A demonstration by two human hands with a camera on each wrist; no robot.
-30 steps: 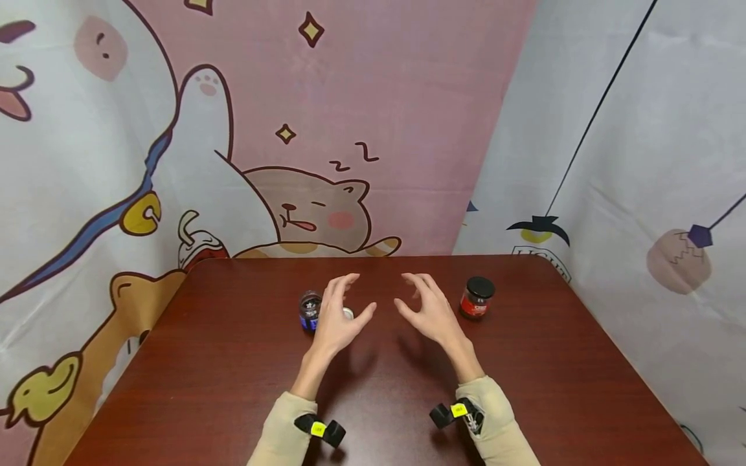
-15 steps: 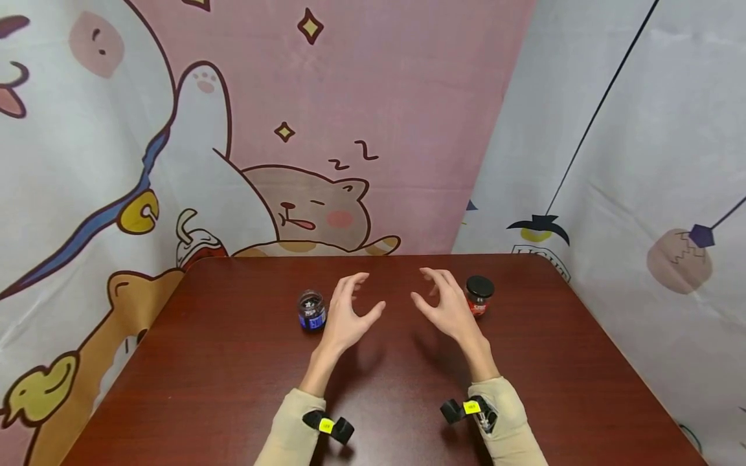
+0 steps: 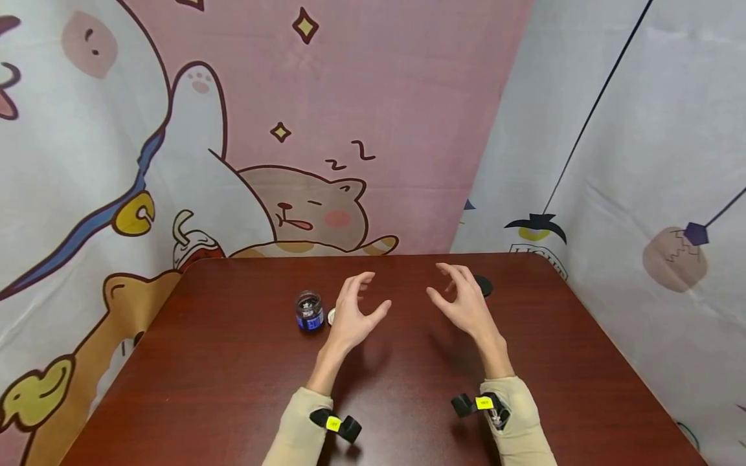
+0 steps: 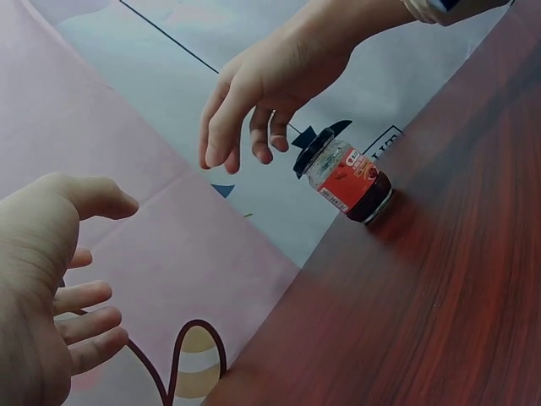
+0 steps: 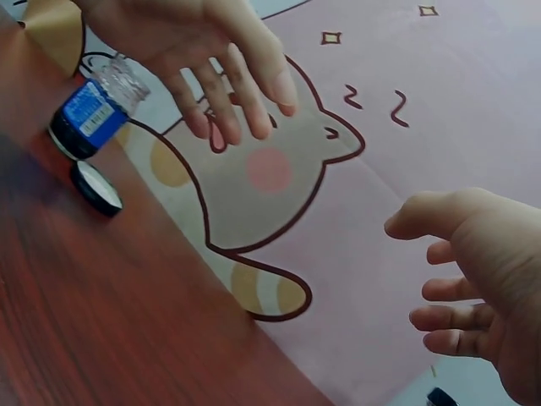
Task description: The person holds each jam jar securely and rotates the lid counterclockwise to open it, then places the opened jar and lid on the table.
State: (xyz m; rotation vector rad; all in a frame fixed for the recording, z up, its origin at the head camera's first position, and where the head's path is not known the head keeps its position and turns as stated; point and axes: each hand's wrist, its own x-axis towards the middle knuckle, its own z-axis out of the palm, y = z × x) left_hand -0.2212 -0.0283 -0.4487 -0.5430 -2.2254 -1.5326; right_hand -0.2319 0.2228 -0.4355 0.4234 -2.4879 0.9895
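Both hands hover above the table with fingers loosely bent and nothing in them. My left hand (image 3: 352, 317) is just right of a glass jar with a blue label (image 3: 309, 313). That jar has an uncovered mouth; a dark-rimmed lid (image 5: 97, 188) lies beside it, white side showing, partly hidden by the left hand in the head view. My right hand (image 3: 466, 309) is in front of a second jar, hiding all but its black lid (image 3: 483, 285). In the left wrist view this jar (image 4: 348, 182) stands upright, lid on, with a red label and dark contents.
The dark red-brown wooden table (image 3: 233, 388) reaches back to a curtain (image 3: 419, 129) printed with cartoon animals. A light grey printed curtain (image 3: 618, 162) hangs along the right side. A strap with a small black device sits on each sleeve (image 3: 300, 421).
Both hands have moved to the right, the right one farther, so the gap between them has widened. The right hand now covers most of the red-label jar; the blue-label jar has come into full view.
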